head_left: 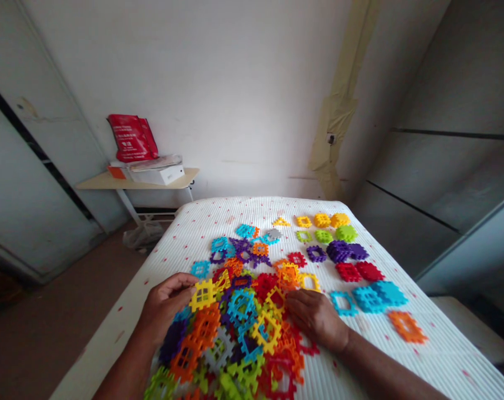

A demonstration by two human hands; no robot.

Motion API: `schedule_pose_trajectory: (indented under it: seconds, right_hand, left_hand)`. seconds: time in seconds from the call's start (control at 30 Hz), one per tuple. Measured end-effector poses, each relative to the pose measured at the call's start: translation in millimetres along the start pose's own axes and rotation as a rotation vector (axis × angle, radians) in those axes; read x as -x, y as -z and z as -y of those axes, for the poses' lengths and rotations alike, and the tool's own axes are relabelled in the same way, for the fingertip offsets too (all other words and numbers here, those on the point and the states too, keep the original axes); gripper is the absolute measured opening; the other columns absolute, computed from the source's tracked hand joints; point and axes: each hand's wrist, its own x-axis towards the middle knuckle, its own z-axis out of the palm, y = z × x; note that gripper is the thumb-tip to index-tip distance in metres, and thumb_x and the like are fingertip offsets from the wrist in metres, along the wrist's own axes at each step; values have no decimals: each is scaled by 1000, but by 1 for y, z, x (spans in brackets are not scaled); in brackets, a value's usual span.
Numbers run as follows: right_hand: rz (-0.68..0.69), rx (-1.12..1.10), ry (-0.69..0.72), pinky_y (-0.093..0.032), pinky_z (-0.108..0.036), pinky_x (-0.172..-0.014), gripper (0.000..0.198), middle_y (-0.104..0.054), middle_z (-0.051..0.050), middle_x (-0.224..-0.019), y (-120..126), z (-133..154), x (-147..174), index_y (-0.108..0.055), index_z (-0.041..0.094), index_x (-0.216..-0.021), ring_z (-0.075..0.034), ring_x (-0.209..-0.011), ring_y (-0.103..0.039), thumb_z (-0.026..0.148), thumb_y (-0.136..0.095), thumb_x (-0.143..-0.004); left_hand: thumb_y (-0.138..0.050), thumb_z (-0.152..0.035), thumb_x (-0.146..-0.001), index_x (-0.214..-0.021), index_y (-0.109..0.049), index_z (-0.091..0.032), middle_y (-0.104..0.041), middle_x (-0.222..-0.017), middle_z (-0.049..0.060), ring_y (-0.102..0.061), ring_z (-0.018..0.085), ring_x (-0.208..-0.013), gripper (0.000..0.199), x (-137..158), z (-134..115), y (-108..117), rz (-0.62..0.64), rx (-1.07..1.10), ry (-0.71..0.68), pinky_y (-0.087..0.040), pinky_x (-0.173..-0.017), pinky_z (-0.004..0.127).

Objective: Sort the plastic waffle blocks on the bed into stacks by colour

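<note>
My left hand (168, 303) pinches a yellow interlocking plastic tile (202, 295) with a four-pane window pattern, at the left side of a mixed heap of tiles (241, 305). On the heap's right side lies my right hand (316, 319), its fingers curled down against the pieces. Its fingertips are partly hidden, so what they grip cannot be made out. Just beyond them sits a yellow open-frame tile (310, 281). The heap mixes red, orange, blue, purple, green, yellow and grey tiles with notched edges.
Tiles grouped by colour stand at the right of the bed (230, 210): yellow (340, 220), green (346, 233), purple (339, 251), red (370, 271), blue (387, 293) and one orange tile (407, 326). A small table (97, 181) with a red bag (130, 139) stands back left.
</note>
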Motion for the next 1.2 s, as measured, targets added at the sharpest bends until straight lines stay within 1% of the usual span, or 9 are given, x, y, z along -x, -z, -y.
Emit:
schedule_pose_trajectory:
  seconds: [0.1, 0.27, 0.4, 0.53, 0.7, 0.83, 1.0, 1.1, 1.2]
  right_hand:
    - [7, -10, -4, -50, -26, -69, 24, -66, -10, -85, 1, -1, 1, -60, 16, -91, -16, -77, -63, 23, -39, -95]
    - [-88, -5, -28, -53, -28, -73, 22, -67, -11, -95, 7, -5, -7, -60, 16, -100, -18, -85, -65, 21, -40, -94]
    - [-179, -2, -53, -55, -30, -74, 22, -68, -11, -98, 7, 3, -33, -60, 18, -104, -18, -87, -65, 20, -42, -93]
    - [-187, -40, -38, -54, -33, -81, 25, -66, -13, -106, 0, 26, -70, -58, 16, -111, -20, -95, -63, 22, -47, -90]
    - [-121, -52, -11, -49, -38, -91, 40, -58, -15, -121, -14, 56, -116, -53, 13, -121, -25, -108, -56, 30, -58, -85]
    - [-13, -1, -12, -48, -42, -88, 54, -52, -17, -128, -23, 70, -143, -46, 11, -127, -28, -109, -53, 31, -63, -80]
    - [91, 43, -26, -50, -37, -77, 41, -57, -16, -115, -25, 80, -156, -49, 11, -119, -26, -100, -54, 31, -56, -84]
    - [143, 73, 9, -50, -35, -76, 36, -58, -14, -110, -19, 75, -159, -51, 11, -113, -25, -95, -54, 31, -56, -83]
    - [159, 87, -12, -49, -35, -80, 41, -58, -12, -114, 0, 45, -160, -50, 13, -116, -24, -99, -53, 31, -60, -80]
  left_hand:
    - [-66, -28, -64, -76, -55, -19, -55, -55, -6, -49, 9, -46, 19, 0, 5, -1, -21, 148, -13, -40, -47, 21]
    - [-69, -25, -63, -92, -45, -23, -55, -71, -8, -58, 10, -49, 38, 4, -2, -12, -15, 319, 36, -44, -51, 22]
    - [-69, -26, -62, -101, -44, -24, -54, -70, -8, -61, 13, -54, 47, 8, -6, -20, 20, 335, 49, -48, -55, 25]
    - [-70, -28, -63, -103, -50, -20, -56, -66, -6, -60, 13, -59, 45, 9, -5, -23, 11, 335, 42, -49, -63, 26]
    - [-68, -31, -67, -114, -54, -19, -60, -68, -4, -59, 13, -65, 50, 9, -5, -23, -32, 271, -2, -45, -65, 23]
    - [-68, -31, -68, -126, -48, -19, -61, -68, -4, -57, 11, -63, 63, 11, -8, -23, -45, 231, -18, -43, -63, 21]
    - [-70, -40, -65, -133, -43, -19, -65, -69, -3, -60, 14, -65, 76, 12, -10, -26, -52, 189, 23, -46, -64, 23]
    - [-72, -45, -63, -133, -43, -21, -68, -73, -1, -64, 17, -71, 79, 10, -6, -27, -46, 154, 33, -50, -67, 25]
    - [-71, -50, -63, -131, -45, -25, -71, -81, 1, -67, 22, -81, 77, 8, -3, -27, -81, 141, 48, -53, -74, 29]
